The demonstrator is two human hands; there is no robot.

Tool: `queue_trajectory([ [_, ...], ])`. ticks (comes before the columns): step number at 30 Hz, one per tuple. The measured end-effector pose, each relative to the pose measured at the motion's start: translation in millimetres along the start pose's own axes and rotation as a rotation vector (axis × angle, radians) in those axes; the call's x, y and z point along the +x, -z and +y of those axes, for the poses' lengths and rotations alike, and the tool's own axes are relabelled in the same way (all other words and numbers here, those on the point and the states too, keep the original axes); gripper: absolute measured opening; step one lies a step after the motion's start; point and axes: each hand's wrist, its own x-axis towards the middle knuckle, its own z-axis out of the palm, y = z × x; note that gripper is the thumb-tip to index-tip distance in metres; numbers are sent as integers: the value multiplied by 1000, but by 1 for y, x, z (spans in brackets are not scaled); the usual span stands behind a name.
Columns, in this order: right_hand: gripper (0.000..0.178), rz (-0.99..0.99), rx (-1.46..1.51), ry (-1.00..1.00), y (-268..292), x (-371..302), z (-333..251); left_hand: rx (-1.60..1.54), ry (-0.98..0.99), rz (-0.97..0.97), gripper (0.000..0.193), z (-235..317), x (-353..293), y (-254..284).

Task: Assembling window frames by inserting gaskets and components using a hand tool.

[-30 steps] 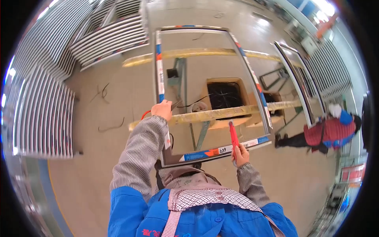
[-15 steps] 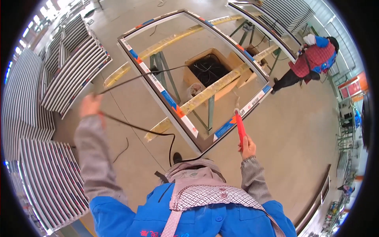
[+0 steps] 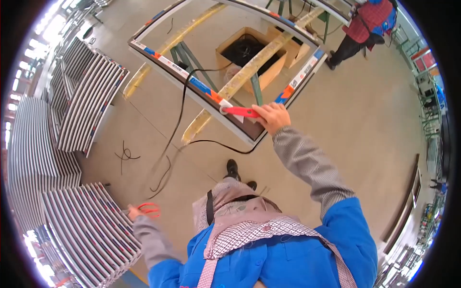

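Observation:
My right hand point(image 3: 274, 118) is closed around the red handle of a small roller tool point(image 3: 242, 112). The tool's round pale end rests on or just above the near left corner of a large dark window frame point(image 3: 252, 128) with blue, orange and white tape. Low at the left, my left hand point(image 3: 135, 211) is closed on a red-looped tool that looks like scissors point(image 3: 149, 209). A long black rubber strip point(image 3: 182, 103) comes from the box side, hangs over the frame's left side and runs to its near corner. Part of the strip is blurred; whether my left hand touches it is unclear.
Yellow-wrapped rails point(image 3: 196, 126) on green trestles point(image 3: 256, 89) carry the frame. A cardboard box point(image 3: 276, 72) with black strip stands beneath. Stacked frames point(image 3: 93, 101) line the left. Black scraps point(image 3: 126, 156) lie on the floor. Another person point(image 3: 357, 31) works at the far right.
My left hand has dropped down and nearer, away from the raised strip, which now hangs lower. My right hand has swung the roller tool leftward to the frame's near left corner.

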Motion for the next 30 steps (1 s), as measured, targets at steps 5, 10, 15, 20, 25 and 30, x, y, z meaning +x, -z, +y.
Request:
queue_trajectory([
  [5, 43, 127, -27, 22, -15, 3, -22, -103, -316, -599, 35, 25, -95, -65],
  [10, 51, -248, 804, -291, -16, -59, -112, -129, -378, -1181, 31, 54, -240, -122],
  [15, 42, -272, 1615, -926, -25, -109, -188, 37, -284, -1606, 32, 28, -312, -143],
  [20, 35, -181, 1389, -1195, -18, -125, -220, 235, -92, -2134, 33, -8, -297, -166],
  [25, 39, 152, 1811, -1635, -25, -131, -249, 486, -565, -1931, 33, -50, -268, -225],
  [30, 58, 305, 1982, -1683, -39, -85, -260, 706, -1000, -2025, 24, -68, -274, -252],
])
